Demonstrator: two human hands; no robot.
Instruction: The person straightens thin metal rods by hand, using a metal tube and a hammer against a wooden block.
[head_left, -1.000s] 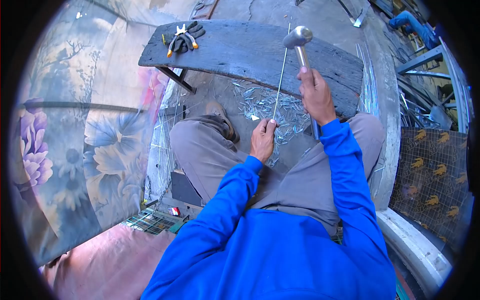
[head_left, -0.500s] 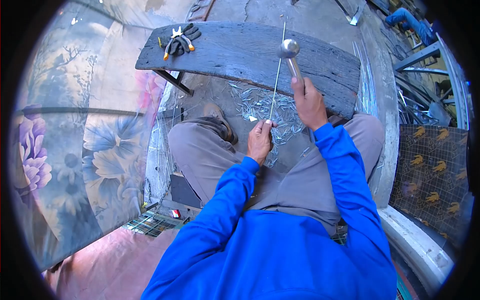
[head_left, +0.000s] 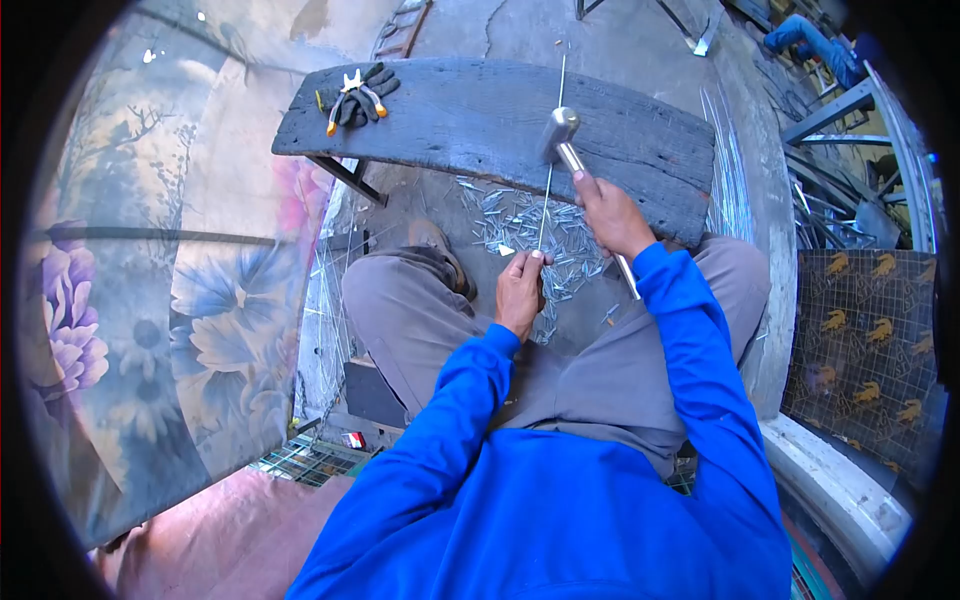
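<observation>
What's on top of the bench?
Pliers on a glove, a small yellow bit, and a rod crossing the bench, partly covered by the hammer. Whatever is under the glove can't be seen.

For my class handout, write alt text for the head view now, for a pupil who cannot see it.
A right hand holds a hammer over a thin rod reaching across a dark wooden bench, its near end pinched by the left hand. Pliers and gloves lie on the bench; small metal pieces litter the floor.
</observation>
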